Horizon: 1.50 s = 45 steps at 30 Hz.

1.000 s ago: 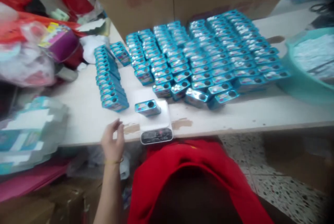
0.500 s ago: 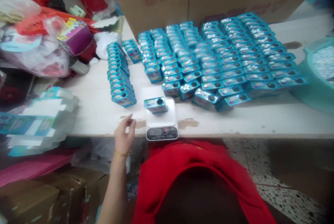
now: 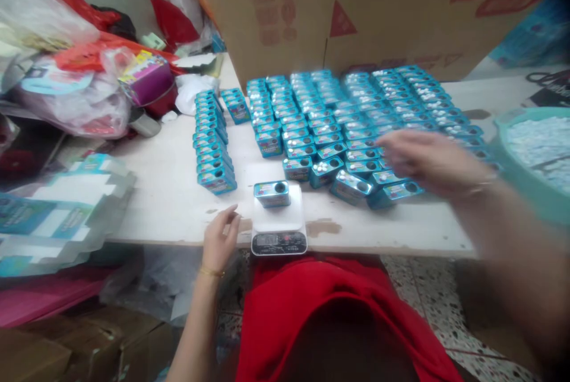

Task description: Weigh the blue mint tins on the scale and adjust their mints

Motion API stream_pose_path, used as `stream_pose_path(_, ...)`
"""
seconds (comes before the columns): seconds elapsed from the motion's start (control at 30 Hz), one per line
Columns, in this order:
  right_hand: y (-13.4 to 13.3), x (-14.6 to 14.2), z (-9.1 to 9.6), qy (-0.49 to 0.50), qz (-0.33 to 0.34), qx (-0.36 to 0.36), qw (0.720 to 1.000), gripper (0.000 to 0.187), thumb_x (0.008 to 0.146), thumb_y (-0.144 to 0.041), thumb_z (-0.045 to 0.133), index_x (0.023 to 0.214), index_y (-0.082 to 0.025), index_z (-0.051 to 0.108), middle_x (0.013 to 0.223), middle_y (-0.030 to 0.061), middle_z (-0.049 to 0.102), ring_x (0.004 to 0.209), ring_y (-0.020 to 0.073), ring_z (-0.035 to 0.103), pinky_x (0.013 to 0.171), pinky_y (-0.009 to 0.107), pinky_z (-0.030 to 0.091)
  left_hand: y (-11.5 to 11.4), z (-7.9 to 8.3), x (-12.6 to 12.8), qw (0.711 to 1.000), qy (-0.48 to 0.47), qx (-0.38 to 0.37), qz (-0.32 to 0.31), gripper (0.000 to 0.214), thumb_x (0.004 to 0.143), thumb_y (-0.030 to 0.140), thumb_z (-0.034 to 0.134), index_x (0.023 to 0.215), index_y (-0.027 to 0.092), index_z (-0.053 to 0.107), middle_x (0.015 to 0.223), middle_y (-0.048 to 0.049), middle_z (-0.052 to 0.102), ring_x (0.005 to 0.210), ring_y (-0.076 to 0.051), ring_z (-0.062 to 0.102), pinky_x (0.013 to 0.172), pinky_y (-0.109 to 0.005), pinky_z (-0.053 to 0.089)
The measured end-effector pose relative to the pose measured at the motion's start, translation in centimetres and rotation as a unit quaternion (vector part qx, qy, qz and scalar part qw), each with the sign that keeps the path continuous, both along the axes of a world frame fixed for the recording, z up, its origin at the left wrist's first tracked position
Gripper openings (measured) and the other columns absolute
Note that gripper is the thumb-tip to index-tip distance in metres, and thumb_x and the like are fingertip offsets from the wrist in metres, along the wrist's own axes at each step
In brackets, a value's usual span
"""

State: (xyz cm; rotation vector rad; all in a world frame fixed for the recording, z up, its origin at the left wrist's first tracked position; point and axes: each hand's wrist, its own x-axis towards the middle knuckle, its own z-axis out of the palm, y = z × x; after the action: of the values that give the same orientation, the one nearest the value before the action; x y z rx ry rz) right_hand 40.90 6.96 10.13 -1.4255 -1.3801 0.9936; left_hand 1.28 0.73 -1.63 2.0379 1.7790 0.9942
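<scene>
My left hand (image 3: 221, 238) rests at the table's front edge with its fingers loosely curved and apart, nothing in it. Just right of it, a white digital scale (image 3: 294, 215) carries one blue tin (image 3: 272, 193) with a dark round opening on top. Over the right-hand rows of tins (image 3: 307, 150) hangs my right hand (image 3: 423, 159), smeared by motion. Its fingertips point left, and whether they hold anything is unclear. White tablets (image 3: 321, 167) lie on the tops of many of these tins.
A green basin (image 3: 503, 138) full of white tablets stands at the right. Left of the scale is a separate column of tins (image 3: 216, 177). Flattened cartons (image 3: 89, 192) and plastic bags (image 3: 75, 103) pile up farther left. A large cardboard box (image 3: 285, 13) stands behind the rows.
My right hand has come into view from the right, above the tins. The view has tilted up slightly. My left hand and the tin on the scale keep their places.
</scene>
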Motion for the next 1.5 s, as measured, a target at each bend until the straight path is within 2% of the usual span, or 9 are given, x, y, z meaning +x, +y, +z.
stream_pose_path(0.17, 2.3, -11.4, -2.1, -0.084, 0.289, 0.032, 0.953, 0.016, 0.087, -0.017, 0.057, 0.079, -0.015, 0.071, 0.076, 0.0015, 0.067, 0.071, 0.0117, 0.059, 0.066, 0.025, 0.044, -0.6, -0.1, -0.1, 1.0, -0.003, 0.005, 0.001, 0.03, 0.09, 0.036, 0.051, 0.108, 0.016, 0.063, 0.093, -0.0082, 0.069, 0.083, -0.019, 0.065, 0.08, -0.034, 0.053)
stream_pose_path(0.3, 3.4, -14.8, -3.7, -0.173, 0.285, 0.062, 0.941, 0.015, 0.085, -0.013, 0.058, 0.094, -0.015, 0.069, 0.082, 0.0039, 0.067, 0.076, 0.015, 0.059, 0.073, 0.028, 0.045, -1.2, -0.6, -0.4, 1.0, -0.009, 0.001, -0.001, 0.028, 0.09, 0.034, 0.051, 0.107, 0.016, 0.063, 0.098, -0.0088, 0.07, 0.086, -0.019, 0.066, 0.081, -0.034, 0.053)
stream_pose_path(0.47, 2.5, -12.8, -3.7, 0.026, 0.259, -0.05, 0.964, 0.015, 0.089, -0.024, 0.055, 0.091, -0.015, 0.065, 0.071, 0.0004, 0.058, 0.058, 0.0092, 0.048, 0.055, 0.022, 0.041, -0.7, 0.0, 0.0, 1.0, -0.019, 0.008, -0.009, 0.028, 0.09, 0.035, 0.052, 0.108, 0.016, 0.063, 0.095, -0.0082, 0.069, 0.084, -0.018, 0.065, 0.08, -0.033, 0.053)
stream_pose_path(0.6, -0.4, -9.8, -5.9, 0.274, 0.156, -0.267, 0.911, 0.013, 0.082, -0.021, 0.063, 0.093, -0.014, 0.066, 0.074, 0.0011, 0.056, 0.057, 0.0065, 0.048, 0.049, 0.017, 0.042, 0.6, 1.2, 0.4, 0.999, -0.021, 0.037, -0.016, 0.027, 0.09, 0.032, 0.053, 0.108, 0.016, 0.063, 0.095, -0.0077, 0.069, 0.083, -0.017, 0.065, 0.078, -0.03, 0.053)
stream_pose_path(0.7, -3.2, -7.9, -9.9, 0.333, 0.062, -0.33, 0.881, 0.017, 0.075, -0.016, 0.068, 0.092, -0.014, 0.069, 0.079, 0.0041, 0.058, 0.064, 0.0086, 0.053, 0.052, 0.016, 0.046, 1.9, 2.0, 0.6, 0.997, -0.019, 0.063, -0.03, 0.026, 0.09, 0.029, 0.053, 0.11, 0.016, 0.062, 0.093, -0.0067, 0.069, 0.082, -0.015, 0.065, 0.079, -0.03, 0.053)
stream_pose_path(0.93, -7.5, -6.4, -16.7, 0.337, -0.005, -0.34, 0.878, 0.03, 0.067, -0.037, 0.08, 0.083, -0.016, 0.065, 0.066, 0.0003, 0.053, 0.048, 0.0052, 0.038, 0.034, 0.015, 0.026, 4.7, 4.9, 2.3, 0.986, 0.007, 0.126, -0.108, 0.023, 0.09, 0.02, 0.054, 0.111, 0.016, 0.061, 0.094, -0.0062, 0.066, 0.085, -0.014, 0.062, 0.079, -0.029, 0.051)
stream_pose_path(1.27, -7.8, -6.4, -17.3, 0.343, -0.023, -0.333, 0.878, 0.04, 0.062, -0.046, 0.084, 0.078, -0.016, 0.061, 0.068, -0.0002, 0.054, 0.051, 0.0053, 0.04, 0.038, 0.016, 0.026, 6.9, 6.5, 3.7, 0.967, 0.068, 0.085, -0.229, 0.03, 0.09, 0.03, 0.055, 0.117, 0.016, 0.057, 0.103, -0.0095, 0.062, 0.097, -0.018, 0.058, 0.086, -0.034, 0.05)
stream_pose_path(1.4, -7.9, -6.6, -17.1, 0.337, -0.025, -0.335, 0.879, 0.042, 0.061, -0.048, 0.084, 0.078, -0.017, 0.061, 0.07, 0.0, 0.055, 0.051, 0.0052, 0.039, 0.038, 0.016, 0.024, 7.6, 6.5, 5.0, 0.943, 0.153, 0.02, -0.295, 0.054, 0.084, 0.045, 0.061, 0.128, 0.016, 0.048, 0.113, -0.0123, 0.058, 0.103, -0.023, 0.055, 0.089, -0.039, 0.048)
stream_pose_path(1.5, -8.1, -7.0, -16.5, 0.333, -0.02, -0.321, 0.887, 0.043, 0.062, -0.05, 0.082, 0.075, -0.016, 0.06, 0.069, 0.0004, 0.054, 0.05, 0.0053, 0.038, 0.038, 0.016, 0.023, 8.3, 7.4, 5.2, 0.911, 0.231, -0.034, -0.339, 0.04, 0.088, 0.042, 0.054, 0.12, 0.017, 0.052, 0.101, -0.0094, 0.061, 0.092, -0.023, 0.057, 0.081, -0.037, 0.049)
